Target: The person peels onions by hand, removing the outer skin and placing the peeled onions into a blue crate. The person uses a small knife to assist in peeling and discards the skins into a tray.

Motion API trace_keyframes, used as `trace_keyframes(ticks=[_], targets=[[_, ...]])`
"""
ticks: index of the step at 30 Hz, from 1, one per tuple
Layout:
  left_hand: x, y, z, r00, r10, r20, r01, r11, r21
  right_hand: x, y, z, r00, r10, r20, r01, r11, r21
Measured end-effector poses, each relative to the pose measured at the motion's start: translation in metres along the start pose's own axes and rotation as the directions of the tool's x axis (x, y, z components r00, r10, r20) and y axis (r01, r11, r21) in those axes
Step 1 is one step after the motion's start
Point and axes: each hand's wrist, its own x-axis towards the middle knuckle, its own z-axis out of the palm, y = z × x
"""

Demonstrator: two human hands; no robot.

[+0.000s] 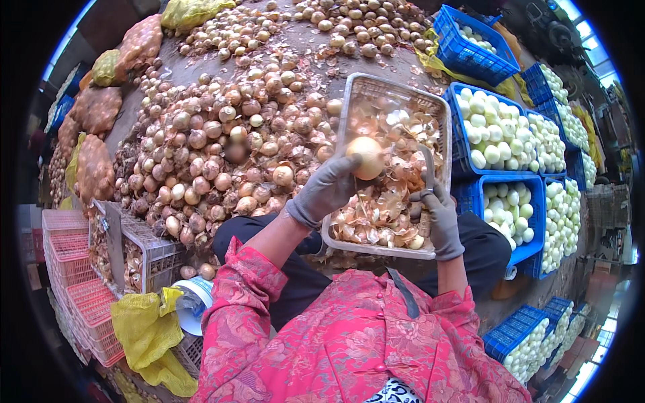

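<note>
In my gloved left hand (pixel 330 189) is a yellow-brown onion (pixel 365 157), its skin still on, raised over a white plastic crate (pixel 346 108). My gloved right hand (pixel 441 221) grips the wooden handle of a knife (pixel 428 169); its curved blade points away from me, a short distance right of the onion. Loose onion skins (pixel 370 221) cover much of the crate's inside, with a few onions among them. The crate stands between my legs. To its left spreads a large heap of unpeeled onions (pixel 216 136) on the floor.
Blue crates (pixel 539 211) of peeled onions (pixel 496 131) stand close on the right, more at lower right. Pink crates (pixel 93 302), a grey crate (pixel 151 252) of skins and a yellow mesh sack (pixel 146 332) are at left. Filled net sacks (pixel 94 169) border the heap.
</note>
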Motion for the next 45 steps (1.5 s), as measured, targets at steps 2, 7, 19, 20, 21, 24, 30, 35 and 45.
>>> trace_keyframes(ticks=[2,7,19,20,21,24,30,35,45], targets=[[-0.002,-0.003,0.003,1.000,0.001,-0.012,-0.001,0.999,0.036,-0.012,-0.013,0.021,0.986,-0.167,-0.029,0.154,0.954,-0.257],[-0.005,-0.010,0.000,0.998,-0.001,-0.064,0.007,0.996,0.085,-0.019,-0.026,0.075,0.682,-0.671,0.292,0.651,0.373,-0.662],[-0.006,-0.014,-0.005,0.996,-0.040,-0.076,0.043,0.998,0.035,0.000,-0.017,0.090,0.701,-0.637,0.320,0.519,0.148,-0.842],[-0.006,-0.014,-0.007,0.997,-0.044,-0.064,0.045,0.999,0.007,0.001,-0.017,0.091,0.700,-0.636,0.324,0.523,0.149,-0.839],[-0.007,-0.013,-0.007,0.997,-0.051,-0.066,0.050,0.999,-0.007,0.001,-0.016,0.092,0.705,-0.632,0.323,0.518,0.146,-0.843],[-0.008,-0.011,-0.006,0.994,-0.068,-0.081,0.064,0.997,-0.047,0.004,-0.012,0.091,0.697,-0.630,0.342,0.509,0.099,-0.855],[-0.011,-0.008,-0.003,0.989,-0.092,-0.118,0.083,0.993,-0.083,0.015,-0.004,0.077,0.616,-0.659,0.431,0.585,0.017,-0.811],[-0.009,-0.007,0.002,0.984,-0.130,-0.119,0.110,0.981,-0.159,0.021,-0.002,0.068,0.564,-0.697,0.443,0.628,0.014,-0.778],[-0.006,-0.006,0.011,0.988,0.028,-0.152,-0.025,0.999,0.022,0.045,0.058,-0.018,0.940,-0.323,-0.110,0.168,0.719,-0.674]])
